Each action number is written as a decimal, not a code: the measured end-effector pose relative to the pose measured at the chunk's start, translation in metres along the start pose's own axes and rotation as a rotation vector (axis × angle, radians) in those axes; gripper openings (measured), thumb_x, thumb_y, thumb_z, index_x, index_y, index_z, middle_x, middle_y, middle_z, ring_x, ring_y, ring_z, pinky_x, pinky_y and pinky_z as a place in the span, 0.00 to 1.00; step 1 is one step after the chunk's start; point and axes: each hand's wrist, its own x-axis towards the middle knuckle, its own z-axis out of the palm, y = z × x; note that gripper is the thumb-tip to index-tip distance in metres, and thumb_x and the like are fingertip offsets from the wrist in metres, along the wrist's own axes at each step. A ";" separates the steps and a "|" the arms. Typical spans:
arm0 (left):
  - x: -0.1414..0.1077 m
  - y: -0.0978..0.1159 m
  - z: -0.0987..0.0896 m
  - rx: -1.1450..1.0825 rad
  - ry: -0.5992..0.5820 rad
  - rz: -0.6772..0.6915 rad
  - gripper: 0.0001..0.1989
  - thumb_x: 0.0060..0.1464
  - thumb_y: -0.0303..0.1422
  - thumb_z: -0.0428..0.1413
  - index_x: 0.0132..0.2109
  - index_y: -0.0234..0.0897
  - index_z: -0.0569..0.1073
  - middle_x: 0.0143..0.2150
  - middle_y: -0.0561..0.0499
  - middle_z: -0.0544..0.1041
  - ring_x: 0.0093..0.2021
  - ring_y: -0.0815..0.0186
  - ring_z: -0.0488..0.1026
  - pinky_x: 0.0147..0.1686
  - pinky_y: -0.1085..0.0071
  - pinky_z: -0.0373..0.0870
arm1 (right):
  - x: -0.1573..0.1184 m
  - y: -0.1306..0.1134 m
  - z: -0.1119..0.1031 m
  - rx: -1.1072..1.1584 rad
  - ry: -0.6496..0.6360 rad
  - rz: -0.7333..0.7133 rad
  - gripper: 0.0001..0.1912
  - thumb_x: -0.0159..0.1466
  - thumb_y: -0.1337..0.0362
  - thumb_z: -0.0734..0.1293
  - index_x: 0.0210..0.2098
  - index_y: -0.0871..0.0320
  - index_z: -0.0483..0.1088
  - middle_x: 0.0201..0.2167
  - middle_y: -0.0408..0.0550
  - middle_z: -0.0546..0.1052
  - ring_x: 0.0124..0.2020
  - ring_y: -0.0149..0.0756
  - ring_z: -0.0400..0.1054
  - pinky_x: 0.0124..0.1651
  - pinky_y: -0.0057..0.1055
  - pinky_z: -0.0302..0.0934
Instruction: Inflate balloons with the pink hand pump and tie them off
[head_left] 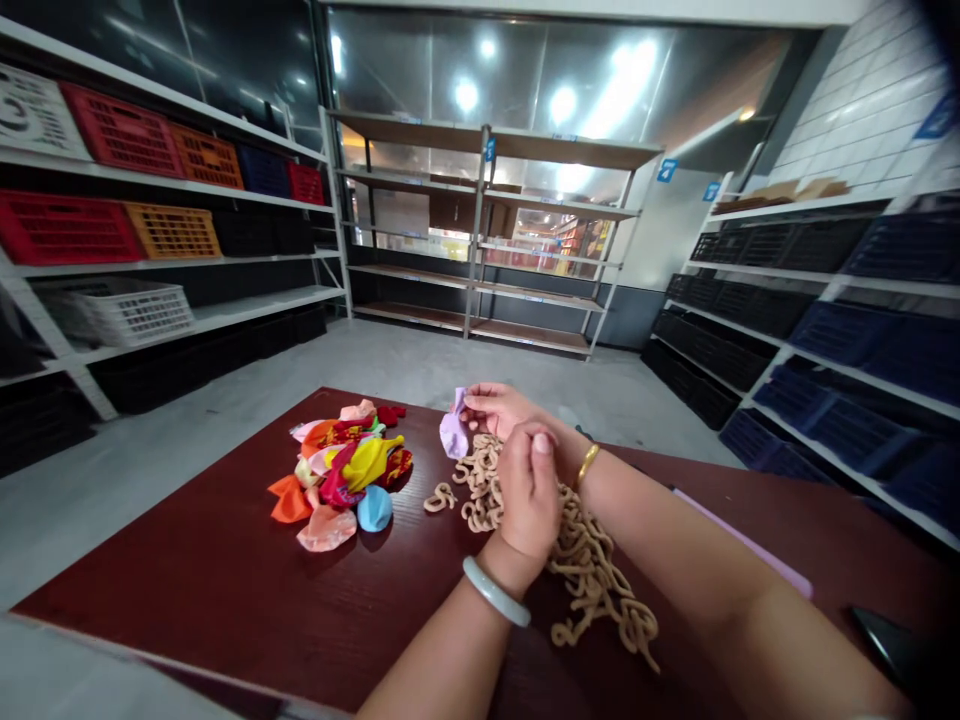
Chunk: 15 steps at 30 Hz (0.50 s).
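Observation:
My right hand (499, 405), with a gold bangle at its wrist, reaches across to the left and pinches a lilac deflated balloon (454, 436) that hangs from its fingers. Nearer to me, my left hand (531, 485) is curled closed above a heap of tan, curly cord-like pieces (592, 570); whatever its fingers hold is hidden. One small tan curl (439, 497) lies apart from the heap. Left of both hands sits a pile of deflated balloons (345, 465) in yellow, red, orange, pink and blue.
The dark red-brown table (225, 590) carries everything. A long lilac strip (742, 540) lies right of my right forearm, and a dark flat object (885, 640) rests near the right edge. Shelves with crates (169, 230) stand left and right; a rack (472, 240) stands behind.

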 end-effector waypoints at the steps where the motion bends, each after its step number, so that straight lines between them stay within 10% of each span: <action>1: 0.000 -0.004 0.002 -0.100 -0.019 -0.110 0.21 0.64 0.44 0.43 0.31 0.36 0.70 0.28 0.49 0.69 0.30 0.67 0.66 0.33 0.70 0.63 | 0.004 0.001 -0.011 0.009 -0.014 0.002 0.12 0.59 0.59 0.69 0.43 0.48 0.72 0.34 0.47 0.75 0.39 0.41 0.70 0.42 0.39 0.67; 6: 0.006 -0.026 0.013 -0.685 -0.001 -0.680 0.32 0.59 0.57 0.40 0.32 0.32 0.73 0.25 0.47 0.72 0.24 0.68 0.69 0.27 0.72 0.65 | 0.014 0.011 -0.079 0.121 -0.144 0.000 0.09 0.61 0.61 0.67 0.42 0.53 0.72 0.37 0.46 0.76 0.38 0.36 0.70 0.42 0.37 0.66; 15: -0.002 -0.020 0.027 -0.933 -0.111 -1.097 0.14 0.63 0.37 0.48 0.40 0.32 0.74 0.36 0.43 0.79 0.36 0.63 0.78 0.42 0.63 0.74 | -0.050 0.048 -0.120 -0.289 0.013 -0.312 0.06 0.58 0.71 0.67 0.33 0.56 0.75 0.49 0.49 0.69 0.48 0.35 0.67 0.54 0.36 0.60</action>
